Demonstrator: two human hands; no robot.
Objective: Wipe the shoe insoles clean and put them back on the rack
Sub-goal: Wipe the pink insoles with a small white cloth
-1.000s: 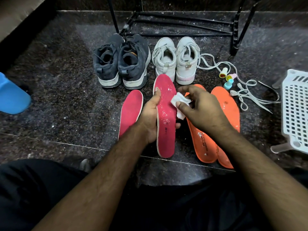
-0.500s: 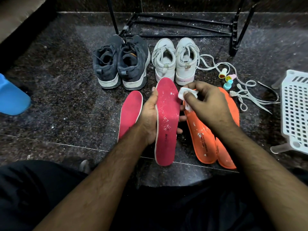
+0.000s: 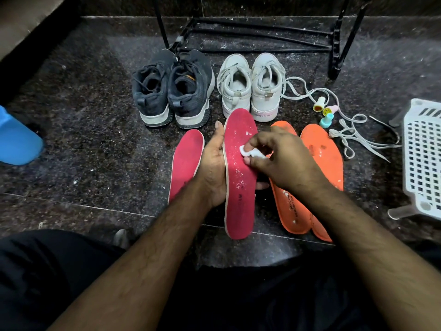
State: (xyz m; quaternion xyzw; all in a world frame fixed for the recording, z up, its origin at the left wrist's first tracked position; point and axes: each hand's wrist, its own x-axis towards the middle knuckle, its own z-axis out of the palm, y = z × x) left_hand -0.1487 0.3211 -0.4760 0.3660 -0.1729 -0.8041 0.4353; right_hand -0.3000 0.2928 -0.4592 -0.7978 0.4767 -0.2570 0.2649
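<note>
Our right hand point(image 3: 284, 161) pinches a white wipe point(image 3: 251, 152) against the pink insole point(image 3: 239, 173) gripped by our left hand point(image 3: 213, 170). Beside them lie another pink insole point(image 3: 186, 163) and orange insoles point(image 3: 319, 154); beyond stand shoes point(image 3: 205, 89) and the rack point(image 3: 262, 27).

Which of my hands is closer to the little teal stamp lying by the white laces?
Right. Your right hand, pinching a white wipe on the pink insole, sits just left of the teal stamp. Your left hand grips that insole's far edge, farther away.
</note>
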